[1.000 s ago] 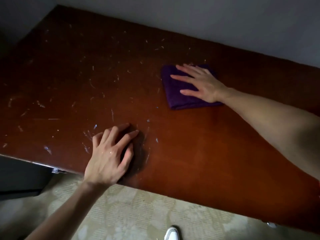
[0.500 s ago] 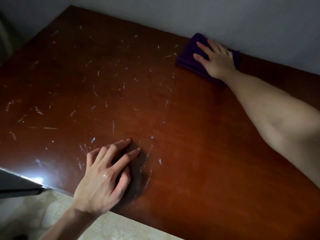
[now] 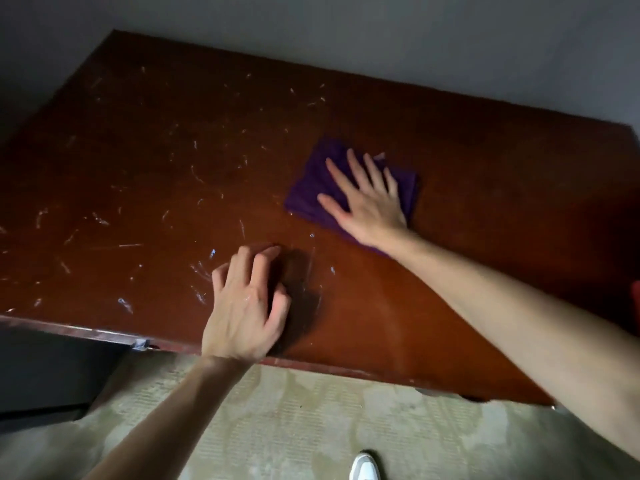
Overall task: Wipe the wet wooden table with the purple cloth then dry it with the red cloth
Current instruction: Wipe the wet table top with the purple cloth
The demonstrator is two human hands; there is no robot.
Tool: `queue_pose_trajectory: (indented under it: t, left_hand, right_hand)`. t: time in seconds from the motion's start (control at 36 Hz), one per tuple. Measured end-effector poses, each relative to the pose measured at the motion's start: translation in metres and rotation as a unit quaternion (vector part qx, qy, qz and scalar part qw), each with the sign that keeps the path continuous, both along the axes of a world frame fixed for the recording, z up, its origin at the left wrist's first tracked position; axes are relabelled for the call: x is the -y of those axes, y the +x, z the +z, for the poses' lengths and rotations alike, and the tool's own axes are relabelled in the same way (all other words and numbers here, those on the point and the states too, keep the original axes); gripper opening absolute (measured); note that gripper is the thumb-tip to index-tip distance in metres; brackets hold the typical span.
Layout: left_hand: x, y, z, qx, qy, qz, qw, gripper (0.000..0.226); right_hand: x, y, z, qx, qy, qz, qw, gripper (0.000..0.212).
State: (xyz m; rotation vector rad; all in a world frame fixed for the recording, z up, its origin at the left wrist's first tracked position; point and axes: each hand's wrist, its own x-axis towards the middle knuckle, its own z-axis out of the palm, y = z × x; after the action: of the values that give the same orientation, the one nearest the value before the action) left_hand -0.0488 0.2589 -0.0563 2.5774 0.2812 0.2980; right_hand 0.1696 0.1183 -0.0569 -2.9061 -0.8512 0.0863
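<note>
Plain grey wall (image 3: pixel 415 36) behind, pale patterned carpet (image 3: pixel 311 420) below (dim, shadowed light)

I have one view only, from the head camera, looking forward and steeply down over the worktop (image 3: pixel 346 323) toward the wall (image 3: pixel 381 36). It sits close, wide-angle, the floor (image 3: pixel 311 417) filling the bottom edge.

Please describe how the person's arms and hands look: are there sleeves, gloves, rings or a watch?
Both forearms are bare up to the picture's edge; no sleeve shows. The left hand and the right hand have no gloves, rings or watch visible. Small wet glints show on the back of the left hand.
</note>
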Motion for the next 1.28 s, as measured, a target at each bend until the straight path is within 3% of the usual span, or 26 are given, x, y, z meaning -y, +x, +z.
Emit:
queue_pose_trajectory:
  t: [0.31,0.47,0.72,0.94,1.28]
  left_hand:
    - [-0.004,-0.011,0.004,0.042,-0.008,0.016,0.999,0.037]
    - [-0.04,-0.037,0.009,0.04,0.043,-0.068,0.996,0.034]
    - [-0.125,-0.04,0.011,-0.019,0.141,-0.09,0.986,0.048]
    - [-0.144,-0.036,0.002,-0.05,0.141,-0.092,0.984,0.047]
    - [-0.144,-0.034,0.003,-0.1,0.106,-0.085,0.986,0.048]
  right_hand:
    - [0.015,-0.174,-0.007,0.013,-0.017,0.018,1.0,0.077]
    - [0.022,-0.212,-0.009,0.031,-0.031,0.071,0.996,0.076]
    - [0.03,-0.171,0.003,0.002,-0.046,0.189,0.981,0.073]
    - [0.01,-0.073,0.011,-0.022,-0.074,0.319,0.945,0.069]
    - [-0.039,0.071,0.018,-0.013,-0.076,0.31,0.948,0.068]
